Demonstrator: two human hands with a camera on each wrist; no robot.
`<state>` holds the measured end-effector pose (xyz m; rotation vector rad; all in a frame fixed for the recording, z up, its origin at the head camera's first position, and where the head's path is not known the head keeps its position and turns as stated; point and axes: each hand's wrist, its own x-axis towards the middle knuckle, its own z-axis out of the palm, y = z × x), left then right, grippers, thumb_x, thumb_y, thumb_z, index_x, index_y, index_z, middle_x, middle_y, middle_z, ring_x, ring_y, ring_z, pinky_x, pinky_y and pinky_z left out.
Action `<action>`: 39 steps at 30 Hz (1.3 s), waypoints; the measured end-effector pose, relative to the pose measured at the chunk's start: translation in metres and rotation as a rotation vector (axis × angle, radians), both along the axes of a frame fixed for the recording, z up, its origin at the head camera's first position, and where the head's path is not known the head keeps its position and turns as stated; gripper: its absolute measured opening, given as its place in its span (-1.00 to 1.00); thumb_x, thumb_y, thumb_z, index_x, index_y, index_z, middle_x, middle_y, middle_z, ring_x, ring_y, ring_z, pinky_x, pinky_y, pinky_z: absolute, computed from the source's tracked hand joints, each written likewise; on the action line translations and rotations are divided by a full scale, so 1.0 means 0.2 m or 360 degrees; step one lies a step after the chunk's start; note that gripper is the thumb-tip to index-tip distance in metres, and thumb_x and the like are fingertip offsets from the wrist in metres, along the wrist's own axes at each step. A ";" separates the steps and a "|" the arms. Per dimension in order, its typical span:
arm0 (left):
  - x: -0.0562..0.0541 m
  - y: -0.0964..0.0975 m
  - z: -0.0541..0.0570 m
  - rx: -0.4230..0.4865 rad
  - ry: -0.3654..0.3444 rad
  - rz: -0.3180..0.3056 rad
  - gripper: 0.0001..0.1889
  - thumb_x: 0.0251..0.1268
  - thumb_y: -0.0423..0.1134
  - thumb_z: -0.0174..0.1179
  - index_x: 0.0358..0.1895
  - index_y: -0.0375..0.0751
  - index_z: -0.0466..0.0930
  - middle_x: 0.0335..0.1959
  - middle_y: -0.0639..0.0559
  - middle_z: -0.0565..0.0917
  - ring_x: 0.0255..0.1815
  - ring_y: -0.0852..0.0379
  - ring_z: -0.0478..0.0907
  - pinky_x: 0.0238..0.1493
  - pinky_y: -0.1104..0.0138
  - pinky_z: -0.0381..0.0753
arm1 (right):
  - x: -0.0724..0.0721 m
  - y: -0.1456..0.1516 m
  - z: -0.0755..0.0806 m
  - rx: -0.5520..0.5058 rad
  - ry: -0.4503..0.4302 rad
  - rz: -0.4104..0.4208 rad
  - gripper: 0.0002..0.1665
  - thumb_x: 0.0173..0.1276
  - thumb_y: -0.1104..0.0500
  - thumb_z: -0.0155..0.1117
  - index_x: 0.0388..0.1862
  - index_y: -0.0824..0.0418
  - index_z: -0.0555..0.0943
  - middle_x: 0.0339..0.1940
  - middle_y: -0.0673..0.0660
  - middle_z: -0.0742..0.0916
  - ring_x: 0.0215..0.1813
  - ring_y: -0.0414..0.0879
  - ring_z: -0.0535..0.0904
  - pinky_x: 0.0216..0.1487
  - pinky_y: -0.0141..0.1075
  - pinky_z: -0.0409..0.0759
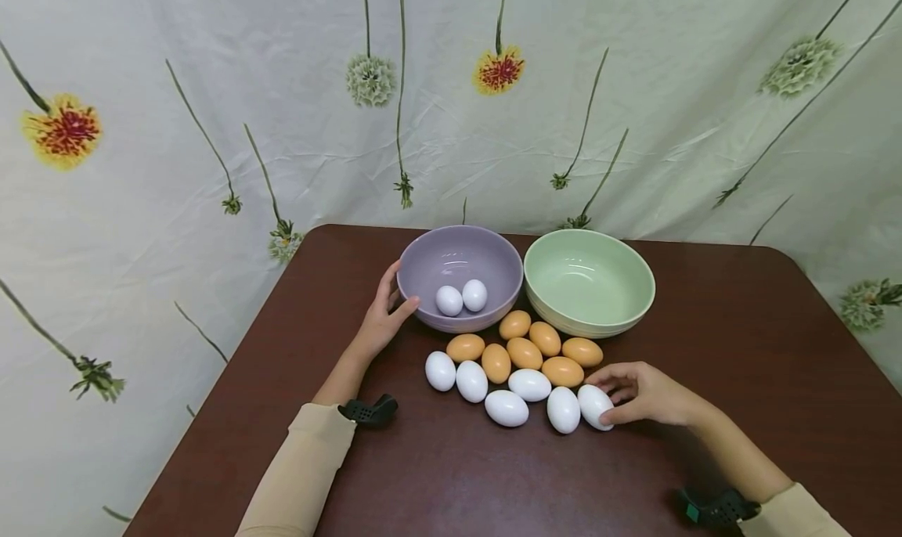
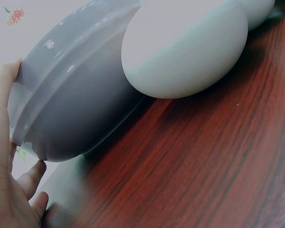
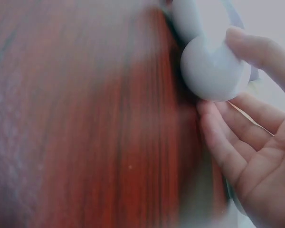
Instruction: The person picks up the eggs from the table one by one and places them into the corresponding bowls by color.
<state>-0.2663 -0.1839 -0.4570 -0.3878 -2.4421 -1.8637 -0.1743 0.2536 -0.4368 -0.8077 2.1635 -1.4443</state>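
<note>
My left hand [image 1: 380, 310] holds the left side of a purple bowl [image 1: 496, 255], thumb near the rim; in the left wrist view its fingers touch the bowl's outer wall [image 2: 85, 90]. Two white eggs [image 1: 461, 297] lie inside that bowl. At the right end of a row of white eggs, my right hand [image 1: 644, 396] pinches a white egg [image 1: 594, 406] between thumb and fingers. The right wrist view shows the thumb on the egg [image 3: 211, 71] and fingertips at its lower side. Other white eggs [image 1: 507, 409] and several brown eggs [image 1: 524, 354] lie in front of the bowls.
A green bowl [image 1: 588, 275] stands right beside the purple one, with no egg visible inside. The dark wooden table [image 1: 451, 482] ends at a flower-patterned cloth [image 1: 451, 145] behind. Both wrists wear black bands [image 1: 369, 410].
</note>
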 end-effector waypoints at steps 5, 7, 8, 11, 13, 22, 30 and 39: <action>-0.01 0.00 -0.03 0.0002 0.0025 0.0011 -0.22 0.40 -0.16 0.14 0.57 0.11 -0.08 0.57 -0.07 -0.03 0.50 -0.24 0.05 0.37 -0.08 0.19 | 0.01 0.00 0.01 -0.0001 -0.0059 0.0075 -0.48 0.15 0.34 0.46 0.07 0.52 0.54 -0.13 0.23 0.70 -0.12 -0.19 0.63 -0.10 -0.31 0.63; -0.01 0.00 -0.03 0.0002 0.0022 0.0014 -0.22 0.40 -0.17 0.14 0.57 0.12 -0.08 0.57 -0.06 -0.03 0.49 -0.25 0.06 0.36 -0.09 0.21 | 0.01 0.00 0.01 -0.0005 -0.0058 0.0089 -0.48 0.15 0.35 0.45 0.07 0.52 0.54 -0.13 0.23 0.70 -0.11 -0.18 0.63 -0.10 -0.31 0.63; -0.01 0.00 -0.03 0.0001 0.0019 0.0016 -0.22 0.40 -0.17 0.14 0.57 0.12 -0.08 0.57 -0.06 -0.03 0.49 -0.25 0.07 0.35 -0.08 0.22 | 0.01 -0.01 0.01 -0.0007 -0.0054 0.0093 -0.49 0.15 0.35 0.45 0.07 0.52 0.54 -0.13 0.23 0.70 -0.11 -0.18 0.63 -0.10 -0.31 0.63; -0.01 0.00 -0.02 0.0002 0.0012 0.0019 -0.22 0.41 -0.19 0.14 0.57 0.11 -0.09 0.57 -0.06 -0.03 0.49 -0.25 0.07 0.36 -0.07 0.22 | 0.01 -0.01 0.01 -0.0021 -0.0049 0.0095 -0.50 0.15 0.36 0.44 0.06 0.53 0.53 -0.14 0.22 0.70 -0.11 -0.19 0.63 -0.10 -0.31 0.64; -0.01 0.00 -0.02 0.0005 0.0015 0.0018 -0.22 0.41 -0.21 0.13 0.57 0.08 -0.10 0.57 -0.07 -0.04 0.49 -0.25 0.07 0.36 -0.08 0.21 | 0.01 -0.01 0.00 -0.0039 -0.0054 0.0095 -0.50 0.15 0.37 0.44 0.05 0.53 0.53 -0.14 0.22 0.70 -0.10 -0.19 0.63 -0.09 -0.31 0.64; -0.01 0.00 -0.03 0.0002 0.0027 0.0024 -0.22 0.40 -0.21 0.15 0.57 0.07 -0.08 0.56 -0.09 -0.01 0.48 -0.24 0.09 0.37 -0.06 0.20 | -0.01 0.00 0.02 -0.0154 -0.0083 0.0062 -0.51 0.15 0.44 0.40 0.06 0.58 0.50 -0.11 0.21 0.67 -0.10 -0.19 0.63 -0.13 -0.29 0.65; -0.01 0.00 -0.04 -0.0002 0.0027 0.0025 -0.22 0.39 -0.18 0.16 0.56 0.11 -0.07 0.56 -0.07 -0.01 0.48 -0.26 0.10 0.35 -0.08 0.23 | -0.06 -0.04 0.09 -0.0150 -0.0049 0.0045 -0.50 0.14 0.45 0.40 0.05 0.60 0.49 -0.09 0.15 0.67 -0.08 -0.19 0.62 -0.16 -0.27 0.66; 0.03 0.01 0.05 0.0018 -0.0021 -0.0020 -0.21 0.40 -0.29 0.12 0.57 -0.15 -0.13 0.55 -0.24 -0.05 0.48 -0.33 0.03 0.36 -0.11 0.18 | -0.11 -0.10 0.18 -0.0151 -0.0089 0.0052 -0.44 0.14 0.44 0.40 0.11 0.62 0.46 -0.03 0.22 0.64 -0.12 -0.10 0.65 -0.15 -0.26 0.66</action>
